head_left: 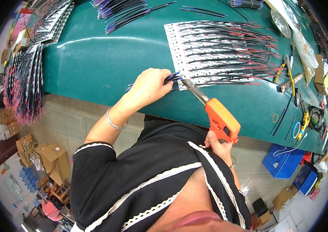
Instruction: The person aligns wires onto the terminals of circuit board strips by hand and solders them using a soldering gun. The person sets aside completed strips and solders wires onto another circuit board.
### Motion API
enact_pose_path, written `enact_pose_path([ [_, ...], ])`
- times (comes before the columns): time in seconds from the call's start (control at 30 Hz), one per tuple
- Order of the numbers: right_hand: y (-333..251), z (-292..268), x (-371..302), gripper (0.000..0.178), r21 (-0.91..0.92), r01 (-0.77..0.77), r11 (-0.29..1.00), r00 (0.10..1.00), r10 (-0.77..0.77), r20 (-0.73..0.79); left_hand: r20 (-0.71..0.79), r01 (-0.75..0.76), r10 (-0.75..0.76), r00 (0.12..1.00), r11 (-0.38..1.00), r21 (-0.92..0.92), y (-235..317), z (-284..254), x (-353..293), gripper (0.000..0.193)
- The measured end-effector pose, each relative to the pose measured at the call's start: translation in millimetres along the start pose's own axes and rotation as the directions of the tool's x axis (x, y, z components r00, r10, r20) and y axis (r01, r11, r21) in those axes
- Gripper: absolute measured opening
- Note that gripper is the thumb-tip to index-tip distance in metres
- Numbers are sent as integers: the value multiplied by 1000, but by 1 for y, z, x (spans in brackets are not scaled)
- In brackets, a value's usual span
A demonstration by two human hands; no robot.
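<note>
Panel (172, 42), white w/ dark marks, lies flat on our green tabletop (106, 62). Rows of black wires (218, 50) w/ red far ends already run across most of it, so we judge the bulk of this 1 done; the strip along its near edge looks like what remains, tho we can't tell exactly how many spots are bare. Our left hand (150, 87) is closed on a small bunch of blue-tipped wires (173, 77), ends held at the near-left corner. Our right hand (219, 147) grips the handle of an orange soldering gun (222, 120), metal tip right at those ends; contact vs. tiny gap, we can't tell. Nr the far edge, loose bundles (129, 17) plus a few stray wires (204, 11) lie apart from the panel, prob. unused. On our left, wired panels (26, 83) hang over the tabletop's edge w/ another stack (55, 21) behind, prob. finished pcs. Whether any joint's sound, we can't see.
</note>
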State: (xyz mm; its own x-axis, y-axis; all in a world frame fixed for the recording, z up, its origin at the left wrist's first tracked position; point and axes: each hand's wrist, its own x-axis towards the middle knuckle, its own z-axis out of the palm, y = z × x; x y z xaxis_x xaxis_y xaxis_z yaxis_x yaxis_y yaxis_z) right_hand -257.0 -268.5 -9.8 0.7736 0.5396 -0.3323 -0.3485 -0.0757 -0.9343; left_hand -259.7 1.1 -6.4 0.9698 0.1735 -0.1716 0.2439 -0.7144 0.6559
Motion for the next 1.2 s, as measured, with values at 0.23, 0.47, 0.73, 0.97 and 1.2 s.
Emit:
enact_pose_path([
  [0.23,-10,-4,6,24,119,11,993,1000,-12,7,68,-12,12,998,1000,6,-2,-8,1,20],
  [0.47,-11,-4,11,24,131,33,991,999,-35,17,8,-2,3,1000,991,-130,-19,-22,4,16],
  [0.73,-15,1,18,25,97,-7,995,1000,6,17,-74,-96,87,993,988,-119,-11,-22,7,12],
  [0.97,-16,4,20,26,82,-17,997,1000,15,23,-71,74,-80,994,994,-86,-11,-14,8,14],
  [1.2,-17,8,22,24,87,-27,996,1000,26,11,-123,-17,11,992,998,-54,-9,-11,7,14],
])
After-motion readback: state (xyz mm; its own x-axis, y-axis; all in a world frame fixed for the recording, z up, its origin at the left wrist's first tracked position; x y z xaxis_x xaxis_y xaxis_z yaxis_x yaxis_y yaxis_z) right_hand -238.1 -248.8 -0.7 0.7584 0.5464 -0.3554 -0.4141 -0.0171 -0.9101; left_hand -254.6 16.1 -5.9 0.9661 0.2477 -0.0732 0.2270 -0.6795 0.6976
